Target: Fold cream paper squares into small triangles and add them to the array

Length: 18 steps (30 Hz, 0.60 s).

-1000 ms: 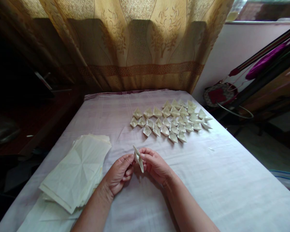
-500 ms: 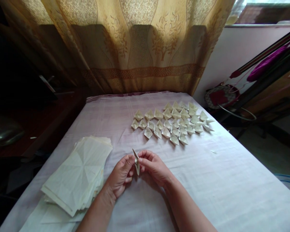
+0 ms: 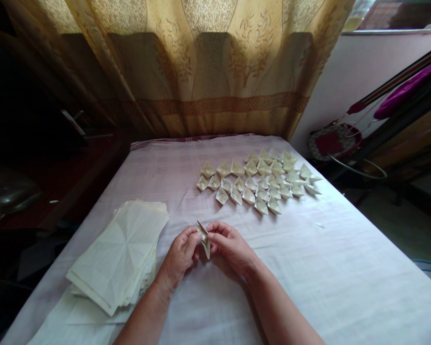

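Observation:
My left hand (image 3: 179, 256) and my right hand (image 3: 230, 247) pinch a small cream folded paper piece (image 3: 203, 236) between them, just above the white cloth-covered table (image 3: 326, 268). The piece stands on edge, narrow and pointed, with fingertips on both sides of it. Beyond my hands, several finished folded paper boats (image 3: 260, 179) lie in rows. To my left rests a stack of creased cream paper sheets (image 3: 120, 251).
A patterned golden curtain (image 3: 208, 62) hangs behind the table's far edge. Dark furniture (image 3: 39, 177) stands at the left. At the right are a red round object (image 3: 330, 143), rods and a purple item (image 3: 404, 91) beside the table.
The folded piece has been squeezed narrower between my fingers, and both hands have drawn a little closer together. The view shifted slightly.

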Each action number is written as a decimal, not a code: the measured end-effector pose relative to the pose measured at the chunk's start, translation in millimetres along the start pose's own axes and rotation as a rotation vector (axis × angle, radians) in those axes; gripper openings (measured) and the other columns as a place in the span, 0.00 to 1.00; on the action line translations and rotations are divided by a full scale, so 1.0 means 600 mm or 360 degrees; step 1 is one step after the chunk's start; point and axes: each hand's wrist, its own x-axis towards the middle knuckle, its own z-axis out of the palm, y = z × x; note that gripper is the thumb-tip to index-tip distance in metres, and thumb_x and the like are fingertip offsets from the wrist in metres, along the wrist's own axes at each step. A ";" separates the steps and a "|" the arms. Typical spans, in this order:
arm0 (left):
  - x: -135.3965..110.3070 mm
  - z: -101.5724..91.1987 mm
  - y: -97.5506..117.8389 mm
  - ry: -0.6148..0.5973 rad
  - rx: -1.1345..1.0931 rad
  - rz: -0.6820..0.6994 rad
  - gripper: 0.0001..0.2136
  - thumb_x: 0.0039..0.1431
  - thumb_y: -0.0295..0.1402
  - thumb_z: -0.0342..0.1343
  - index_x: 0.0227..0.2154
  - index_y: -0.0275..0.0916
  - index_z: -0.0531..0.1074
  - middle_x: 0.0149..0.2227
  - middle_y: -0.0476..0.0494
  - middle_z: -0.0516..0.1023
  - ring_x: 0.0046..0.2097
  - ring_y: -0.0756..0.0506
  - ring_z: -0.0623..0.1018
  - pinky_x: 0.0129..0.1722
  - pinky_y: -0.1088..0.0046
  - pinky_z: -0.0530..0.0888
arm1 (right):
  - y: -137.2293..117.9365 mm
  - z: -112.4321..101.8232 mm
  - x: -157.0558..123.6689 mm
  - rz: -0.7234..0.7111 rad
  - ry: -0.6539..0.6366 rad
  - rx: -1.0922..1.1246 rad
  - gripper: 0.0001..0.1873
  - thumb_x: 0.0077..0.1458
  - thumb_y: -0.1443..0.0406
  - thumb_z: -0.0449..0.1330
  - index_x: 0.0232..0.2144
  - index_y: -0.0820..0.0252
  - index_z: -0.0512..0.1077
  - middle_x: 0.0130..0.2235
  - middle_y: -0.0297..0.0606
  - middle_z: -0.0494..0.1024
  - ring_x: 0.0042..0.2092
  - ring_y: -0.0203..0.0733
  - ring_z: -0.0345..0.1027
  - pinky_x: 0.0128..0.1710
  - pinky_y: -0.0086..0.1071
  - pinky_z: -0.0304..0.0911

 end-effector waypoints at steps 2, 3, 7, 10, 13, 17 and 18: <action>0.000 -0.001 0.001 -0.0009 -0.0029 -0.0029 0.20 0.48 0.52 0.58 0.30 0.39 0.66 0.17 0.56 0.67 0.17 0.56 0.57 0.14 0.83 0.49 | -0.002 0.002 -0.001 0.0016 0.0003 0.0011 0.20 0.39 0.57 0.74 0.31 0.62 0.73 0.23 0.28 0.74 0.21 0.27 0.63 0.24 0.21 0.59; 0.001 -0.002 0.001 -0.0007 -0.0018 -0.0021 0.19 0.48 0.51 0.58 0.30 0.39 0.66 0.18 0.56 0.67 0.17 0.56 0.58 0.14 0.83 0.50 | -0.002 0.003 -0.001 0.0014 0.0010 0.0009 0.21 0.38 0.57 0.74 0.30 0.62 0.73 0.23 0.28 0.74 0.22 0.27 0.63 0.24 0.21 0.59; 0.002 -0.004 0.004 0.0039 0.0170 0.0115 0.17 0.50 0.49 0.56 0.32 0.38 0.68 0.17 0.57 0.65 0.18 0.54 0.62 0.16 0.81 0.56 | -0.001 0.005 -0.002 -0.0012 0.0028 0.0002 0.21 0.37 0.57 0.75 0.30 0.62 0.73 0.25 0.28 0.74 0.22 0.27 0.63 0.24 0.22 0.60; 0.004 -0.004 0.006 0.0113 0.0309 0.0231 0.17 0.51 0.47 0.53 0.37 0.39 0.69 0.19 0.57 0.65 0.19 0.52 0.65 0.18 0.79 0.60 | -0.002 0.006 -0.002 -0.0024 0.0003 0.0010 0.22 0.36 0.58 0.75 0.30 0.61 0.72 0.25 0.27 0.73 0.22 0.27 0.62 0.23 0.22 0.59; 0.005 -0.006 0.003 0.0228 0.0567 0.0318 0.14 0.52 0.44 0.49 0.35 0.40 0.69 0.19 0.56 0.66 0.20 0.51 0.66 0.20 0.78 0.62 | -0.003 0.009 -0.002 -0.0032 -0.0024 -0.0037 0.22 0.35 0.58 0.76 0.29 0.61 0.72 0.25 0.28 0.73 0.23 0.27 0.63 0.24 0.22 0.60; 0.006 -0.011 -0.002 0.0399 0.1035 0.0446 0.11 0.55 0.40 0.46 0.26 0.41 0.68 0.21 0.53 0.69 0.23 0.50 0.69 0.24 0.77 0.61 | -0.002 0.013 -0.001 -0.0057 -0.0011 -0.0126 0.21 0.35 0.58 0.75 0.27 0.62 0.72 0.25 0.28 0.73 0.24 0.28 0.63 0.24 0.22 0.61; 0.005 -0.013 -0.002 0.0417 0.1131 0.0459 0.11 0.56 0.40 0.46 0.26 0.41 0.69 0.20 0.53 0.69 0.23 0.50 0.69 0.24 0.76 0.61 | -0.001 0.014 0.000 -0.0059 -0.0005 -0.0143 0.20 0.35 0.58 0.75 0.27 0.62 0.71 0.24 0.27 0.73 0.23 0.27 0.63 0.24 0.22 0.61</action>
